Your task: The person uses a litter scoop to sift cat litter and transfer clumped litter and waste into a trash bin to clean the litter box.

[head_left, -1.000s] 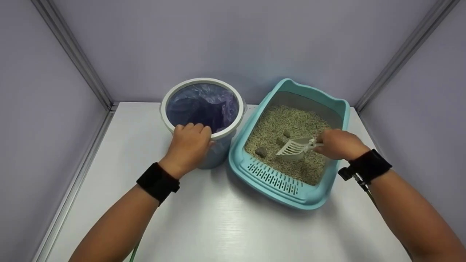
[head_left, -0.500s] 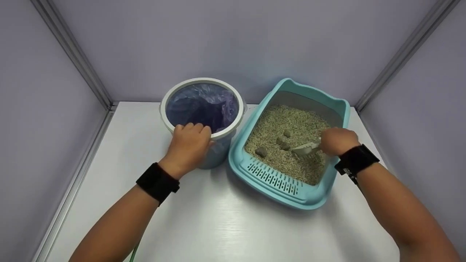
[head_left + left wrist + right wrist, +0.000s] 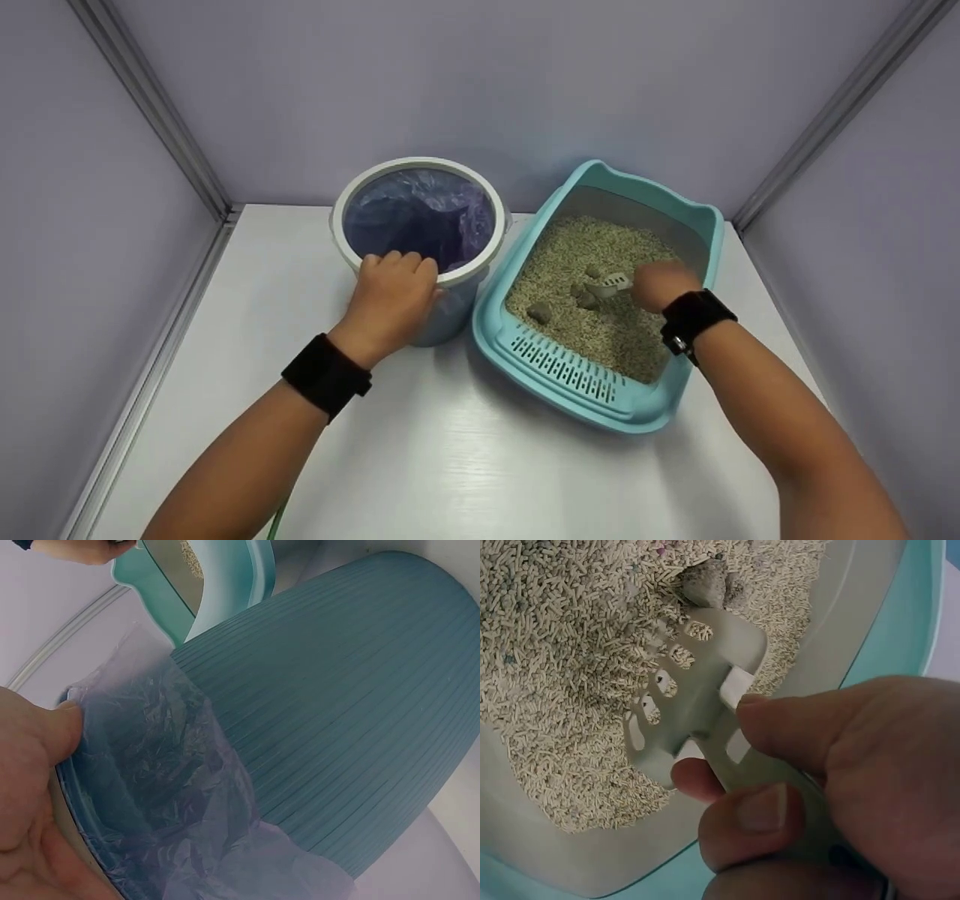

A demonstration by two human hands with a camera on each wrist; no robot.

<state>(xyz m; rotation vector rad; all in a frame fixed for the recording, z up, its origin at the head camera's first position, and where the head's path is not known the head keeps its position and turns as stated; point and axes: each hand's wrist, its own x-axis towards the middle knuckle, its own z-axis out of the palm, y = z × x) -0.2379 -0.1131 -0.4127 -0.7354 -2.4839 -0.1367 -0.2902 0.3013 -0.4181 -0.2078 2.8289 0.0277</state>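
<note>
My left hand (image 3: 394,300) grips the near rim of a blue trash bin (image 3: 337,690), thumb outside and fingers over the white ring. A thin purple bag (image 3: 435,199) lines the bin and hangs over its rim in the left wrist view. In my right hand (image 3: 664,285) is the handle of a pale slotted litter scoop (image 3: 705,682), held over the litter box (image 3: 637,416). The scoop's blade overlaps a group of dark clumps in the head view. Beyond its edge one grey clump (image 3: 705,583) lies on the pellet litter (image 3: 562,675).
Bin and litter box stand side by side on a white table (image 3: 420,465), close to the back wall (image 3: 480,82). Another clump (image 3: 538,312) lies near the box's slotted front ledge (image 3: 562,367). Side walls with metal corner frames enclose the table.
My right hand has moved left and inward over the litter, and the scoop has turned and come up to the clumps. My left hand keeps its grip on the bin rim.
</note>
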